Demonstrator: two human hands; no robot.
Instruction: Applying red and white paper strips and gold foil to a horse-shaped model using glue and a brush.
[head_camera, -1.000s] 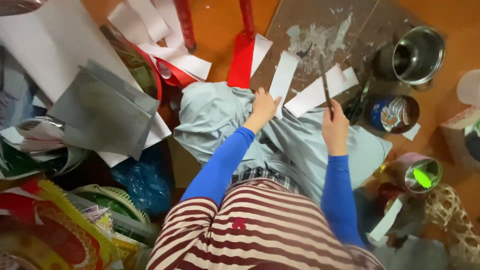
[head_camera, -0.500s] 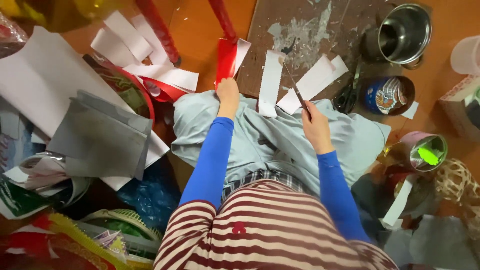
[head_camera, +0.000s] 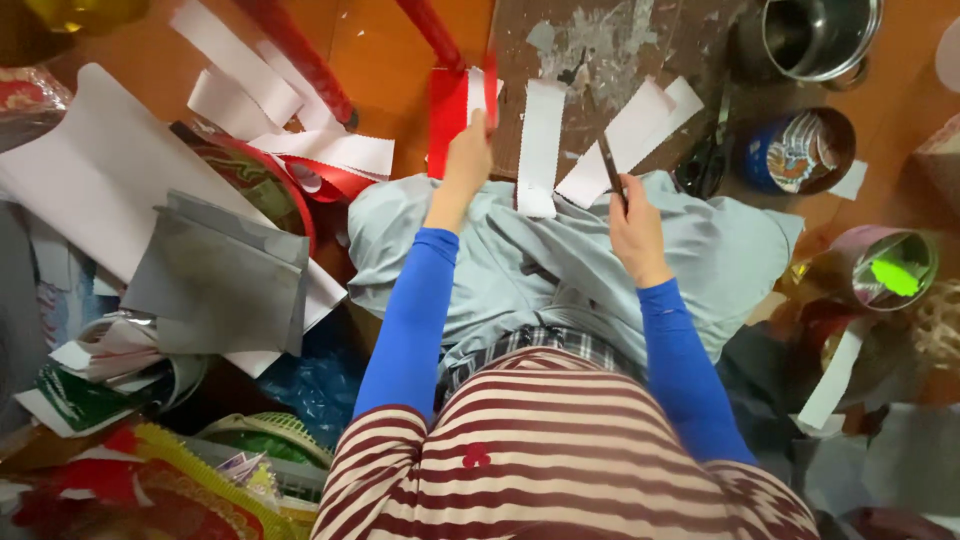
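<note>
1. Red card with a white strip against it sits at the far edge of the pale blue cloth; the left hand has its fingers closed together on the card's lower edge, pinching it.
2. Dark and slender, a brush-like stick rises from the right hand; the fingers are curled shut around its lower end, and its tip lies over a white paper strip.
3. Between the two hands another white strip lies straight, its near end resting on the cloth, touched by neither hand.
4. Both strips rest partly on a brown board smeared with pale patches, just beyond the cloth.
5. Well right of the right hand stand a blue tin, a steel pot farther off, and a pink tub with something bright green inside.
6. Scissors lie between the blue tin and the angled strip.
7. Left of the left hand, more white strips and a grey sheet are piled on the orange floor.
</note>
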